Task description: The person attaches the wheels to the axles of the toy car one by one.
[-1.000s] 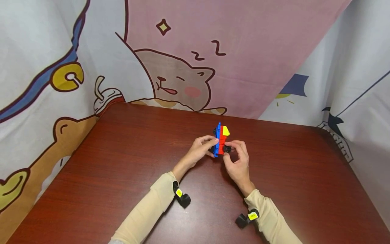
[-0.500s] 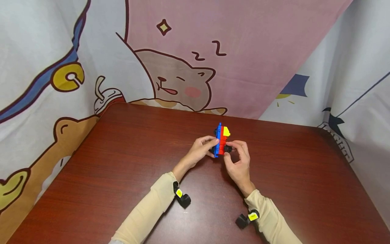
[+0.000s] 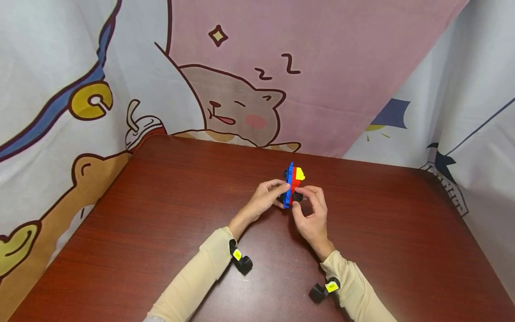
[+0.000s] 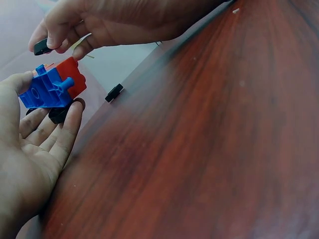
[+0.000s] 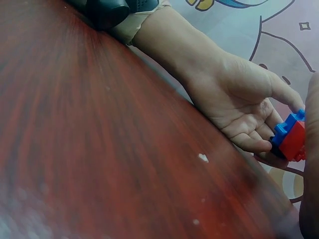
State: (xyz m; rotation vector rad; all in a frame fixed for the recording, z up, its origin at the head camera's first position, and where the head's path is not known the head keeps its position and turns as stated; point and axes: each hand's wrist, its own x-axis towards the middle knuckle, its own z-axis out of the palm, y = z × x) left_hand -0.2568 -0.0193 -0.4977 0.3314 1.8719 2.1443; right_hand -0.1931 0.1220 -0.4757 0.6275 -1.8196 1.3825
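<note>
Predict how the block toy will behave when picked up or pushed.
The block toy is probably stiff: its blue base looks straight and unbent. It's likely light for its size, as that base shows recesses. Pushed wheels-down, it may roll on its black wheels.

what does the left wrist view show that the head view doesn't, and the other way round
Only the left wrist view shows the ribbed face of the blue-and-red toy turned toward the camera.

Only the head view shows the toy's yellow block and the sleeping animal print.

Both show the left hand holding the toy, the right hand pinching a black wheel, and the reddish-brown table.
</note>
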